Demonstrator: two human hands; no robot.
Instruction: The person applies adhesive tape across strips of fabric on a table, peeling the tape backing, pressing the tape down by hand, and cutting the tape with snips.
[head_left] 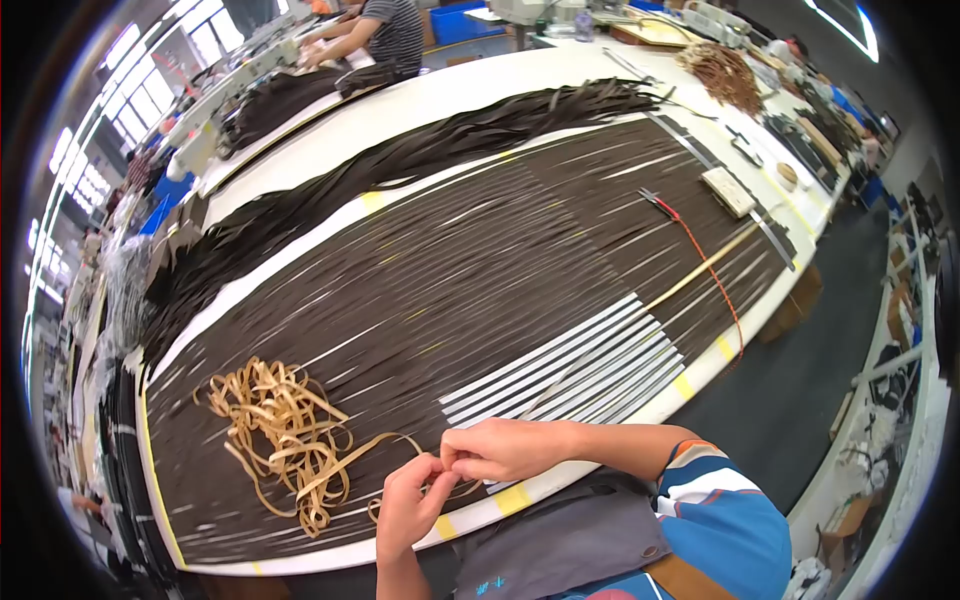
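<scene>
Dark brown strips (450, 270) lie side by side across the white table. A tangled heap of tan strip (290, 430) rests on them at the left, and one length runs from it to my hands. Near the front edge, my left hand (412, 500) pinches the tan strip. My right hand (505, 448) meets it there, its fingertips also closed on the strip; the exact grip is partly hidden. White strips (570, 370) show between dark ones just beyond my right hand. A tan length (700, 268) extends over the strips toward the right.
A long bundle of dark strips (370, 165) lies along the far side. Red-handled pliers (660, 205) with an orange cord, a pale block (728, 192) and a metal bar (775, 240) are at the right. A person in a striped shirt (393, 35) works beyond the table.
</scene>
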